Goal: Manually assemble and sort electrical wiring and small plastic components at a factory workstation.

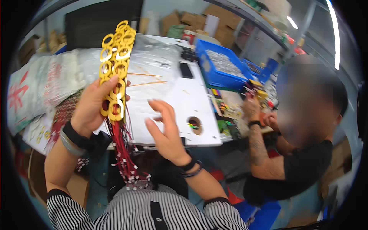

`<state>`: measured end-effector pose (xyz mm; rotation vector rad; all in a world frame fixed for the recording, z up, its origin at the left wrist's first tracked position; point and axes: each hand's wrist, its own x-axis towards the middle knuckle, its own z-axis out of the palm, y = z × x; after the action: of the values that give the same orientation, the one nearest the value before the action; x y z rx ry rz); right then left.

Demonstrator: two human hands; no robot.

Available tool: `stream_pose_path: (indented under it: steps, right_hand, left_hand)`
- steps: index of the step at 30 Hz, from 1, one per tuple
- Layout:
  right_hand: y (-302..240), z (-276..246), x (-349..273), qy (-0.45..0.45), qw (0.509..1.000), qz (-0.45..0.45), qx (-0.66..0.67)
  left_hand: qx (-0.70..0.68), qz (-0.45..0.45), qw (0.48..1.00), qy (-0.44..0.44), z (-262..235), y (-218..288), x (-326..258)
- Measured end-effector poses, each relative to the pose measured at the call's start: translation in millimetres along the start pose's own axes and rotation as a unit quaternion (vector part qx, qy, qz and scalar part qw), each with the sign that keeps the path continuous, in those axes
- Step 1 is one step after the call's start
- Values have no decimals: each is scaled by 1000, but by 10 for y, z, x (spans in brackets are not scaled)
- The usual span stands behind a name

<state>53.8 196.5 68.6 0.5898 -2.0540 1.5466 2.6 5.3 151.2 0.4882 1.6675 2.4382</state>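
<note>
gold rings (123, 60) pinched in my left hand (90, 105), wires (122, 150) below it; my right hand (167, 135) half open, empty. likely a holding step; next needs steady grip.

We hold our left forearm (59, 165) steeply raised, its left grip (90, 101) clasped, the left thumb (108, 86) lying across the front and the fingertips (127, 98) (only their ends visible) showing at the far side. Our right forearm (207, 184) slants up and leftward to the right grip (168, 137), which hangs free, right thumb (154, 129) spread from loosely curled fingers (165, 110).
</note>
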Motion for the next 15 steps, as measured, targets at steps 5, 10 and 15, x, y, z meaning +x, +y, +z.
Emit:
stream_pose_path:
  steps: [5, 10, 15]
  right_hand:
    - [283, -46, -427, -113, 991, 76, 2]
    - [328, -130, -510, -142, 979, 139, 40]
    - [316, -44, -455, -180, 959, 205, 78]
  left_hand:
    - [142, 15, 988, 60, -1040, 869, -340]
    - [282, -93, 946, 128, -2002, 1037, -363]
    - [261, -122, 943, 166, -2716, 678, 0]
